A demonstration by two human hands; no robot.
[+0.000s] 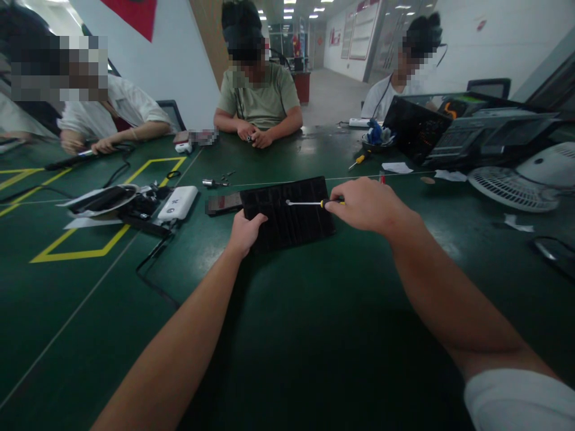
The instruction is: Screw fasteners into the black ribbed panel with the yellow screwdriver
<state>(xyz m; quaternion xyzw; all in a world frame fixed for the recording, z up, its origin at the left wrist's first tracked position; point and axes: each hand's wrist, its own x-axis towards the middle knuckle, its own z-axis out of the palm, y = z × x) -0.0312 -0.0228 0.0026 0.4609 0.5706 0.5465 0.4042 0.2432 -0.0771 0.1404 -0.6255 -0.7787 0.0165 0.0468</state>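
Observation:
My left hand (245, 233) grips the left edge of a flat black panel (300, 230) with slots or ribs on its face, thumb on top. The panel is held at a tilt above the green table. In my right hand (375, 206) is a screwdriver (308, 204) with a yellow and black handle, its shaft pointing left across the panel. The shaft ends at a small round metallic spot on the panel; whether it is a screw I cannot tell. A phone-like dark device (223, 203) lies just left of the panel, partly behind it.
A white power bank (178, 203) and a heap of black parts (121, 200) lie left. Small metal bits (220, 181) sit beyond. At right are another screwdriver (358, 161), an open computer case (458, 134) and a white fan (516, 188). Several people sit across the green table (287, 347).

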